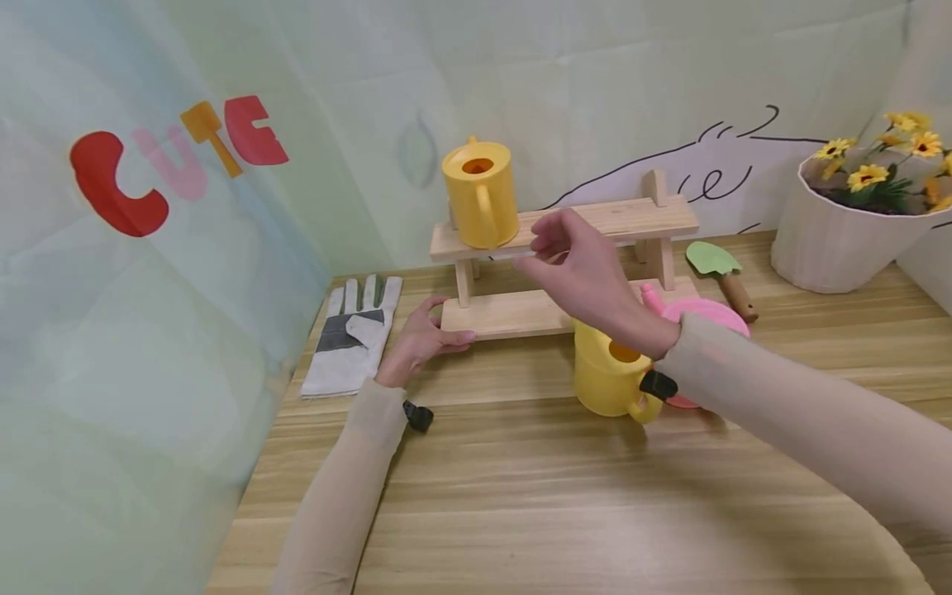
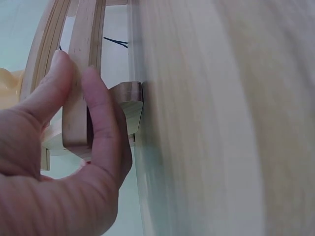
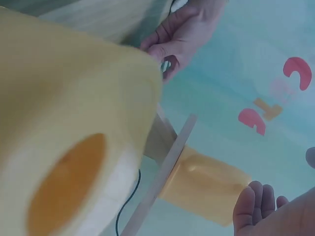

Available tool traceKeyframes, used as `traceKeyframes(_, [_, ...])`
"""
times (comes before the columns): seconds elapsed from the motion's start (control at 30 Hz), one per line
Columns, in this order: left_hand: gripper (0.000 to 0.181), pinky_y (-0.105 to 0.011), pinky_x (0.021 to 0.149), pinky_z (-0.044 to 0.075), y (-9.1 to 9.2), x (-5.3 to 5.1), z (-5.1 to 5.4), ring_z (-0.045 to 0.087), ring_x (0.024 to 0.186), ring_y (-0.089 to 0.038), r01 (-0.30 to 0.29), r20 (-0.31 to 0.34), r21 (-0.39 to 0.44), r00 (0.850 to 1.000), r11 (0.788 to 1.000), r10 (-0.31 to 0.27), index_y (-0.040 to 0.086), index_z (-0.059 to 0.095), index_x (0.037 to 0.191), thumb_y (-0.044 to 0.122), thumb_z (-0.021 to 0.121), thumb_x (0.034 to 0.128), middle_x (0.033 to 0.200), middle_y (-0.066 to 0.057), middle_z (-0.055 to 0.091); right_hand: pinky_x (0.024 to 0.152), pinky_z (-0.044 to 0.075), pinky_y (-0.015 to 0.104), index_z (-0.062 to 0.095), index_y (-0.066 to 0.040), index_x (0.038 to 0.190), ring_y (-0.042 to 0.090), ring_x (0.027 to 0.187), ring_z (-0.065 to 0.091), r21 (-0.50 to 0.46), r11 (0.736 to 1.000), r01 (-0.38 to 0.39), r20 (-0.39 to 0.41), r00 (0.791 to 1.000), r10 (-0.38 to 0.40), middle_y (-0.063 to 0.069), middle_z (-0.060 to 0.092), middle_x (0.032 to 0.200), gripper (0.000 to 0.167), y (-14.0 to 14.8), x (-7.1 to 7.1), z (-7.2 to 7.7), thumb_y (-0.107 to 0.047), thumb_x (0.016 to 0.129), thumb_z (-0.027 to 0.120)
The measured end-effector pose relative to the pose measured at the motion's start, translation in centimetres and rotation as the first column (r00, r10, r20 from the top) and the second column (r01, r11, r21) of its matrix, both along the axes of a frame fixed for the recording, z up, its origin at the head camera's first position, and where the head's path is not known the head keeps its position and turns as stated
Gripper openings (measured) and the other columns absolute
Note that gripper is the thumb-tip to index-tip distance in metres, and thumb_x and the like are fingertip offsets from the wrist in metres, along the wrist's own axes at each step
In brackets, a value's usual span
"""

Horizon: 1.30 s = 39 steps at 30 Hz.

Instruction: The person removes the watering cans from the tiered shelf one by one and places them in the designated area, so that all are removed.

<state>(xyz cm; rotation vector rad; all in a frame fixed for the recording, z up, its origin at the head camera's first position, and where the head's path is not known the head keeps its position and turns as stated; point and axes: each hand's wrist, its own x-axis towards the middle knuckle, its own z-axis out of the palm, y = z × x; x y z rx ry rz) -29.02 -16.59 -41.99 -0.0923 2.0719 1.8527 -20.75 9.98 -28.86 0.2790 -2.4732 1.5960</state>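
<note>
A two-tier wooden plant stand (image 1: 625,218) stands against the backdrop. My left hand (image 1: 424,339) grips the left end of its lower board (image 2: 76,113), thumb on one face and fingers on the other. On the upper board's left end sits a yellow watering can (image 1: 476,198), upright. My right hand (image 1: 583,268) hovers in front of the upper board, right of that can and apart from it, fingers loosely bent around nothing. Below the right forearm, a second yellow watering can (image 1: 598,380) stands on the table, partly hidden by that arm.
Beside the second can is a pink spouted vessel (image 1: 714,314), half hidden by the right arm. A work glove (image 1: 345,355) lies left of the stand. A green trowel (image 1: 714,259) and a white pot (image 1: 825,235) of yellow flowers are to the right.
</note>
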Motion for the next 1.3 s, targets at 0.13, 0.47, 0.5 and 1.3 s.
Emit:
traceKeyframes(0.13, [0.096,-0.024,0.074,0.071,-0.1,-0.2,-0.1,0.077,0.076,-0.012,0.004,-0.005,-0.005,1.0,1.0,-0.004,0.008,0.023,0.171,-0.015,0.076,0.0937,0.133,-0.026,0.062,0.095,0.058,0.035,0.061,-0.005,0.131,0.025,0.11,0.067,0.003,1.0,0.008,0.012,1.0,-0.008,0.012,0.069,0.12,0.042,-0.9,-1.5,0.5,-0.027,0.099,0.077])
traceKeyframes(0.47, [0.097,-0.024,0.076,0.07,-0.2,-0.2,-0.2,0.078,0.077,-0.011,0.012,-0.006,-0.039,1.0,0.999,-0.012,0.009,0.024,0.171,-0.012,0.078,0.0934,0.138,-0.029,0.063,0.098,0.058,0.039,0.055,-0.004,0.139,0.026,0.115,0.063,0.027,0.999,0.044,0.069,0.997,-0.046,0.015,0.066,0.13,0.053,-2.7,-4.9,1.1,-0.028,0.099,0.078])
traceKeyframes(0.5, [0.097,-0.024,0.076,0.07,-0.2,-0.2,-0.2,0.078,0.078,-0.011,0.014,-0.005,-0.041,1.0,0.999,-0.014,0.009,0.024,0.171,-0.012,0.078,0.0934,0.139,-0.03,0.062,0.097,0.059,0.039,0.055,-0.004,0.139,0.026,0.116,0.062,0.032,0.998,0.048,0.071,0.996,-0.051,0.015,0.066,0.13,0.052,-2.8,-5.2,1.1,-0.028,0.099,0.078])
traceKeyframes(1.3, [0.098,-0.024,0.075,0.07,-0.2,-0.1,-0.2,0.077,0.076,-0.011,0.023,-0.012,-0.027,1.0,0.999,-0.024,0.009,0.022,0.172,-0.013,0.077,0.0938,0.135,-0.028,0.062,0.097,0.061,0.036,0.055,-0.006,0.134,0.026,0.114,0.062,0.043,0.996,0.075,0.064,0.995,-0.077,0.012,0.065,0.128,0.045,-4.6,-8.5,0.6,-0.029,0.101,0.076])
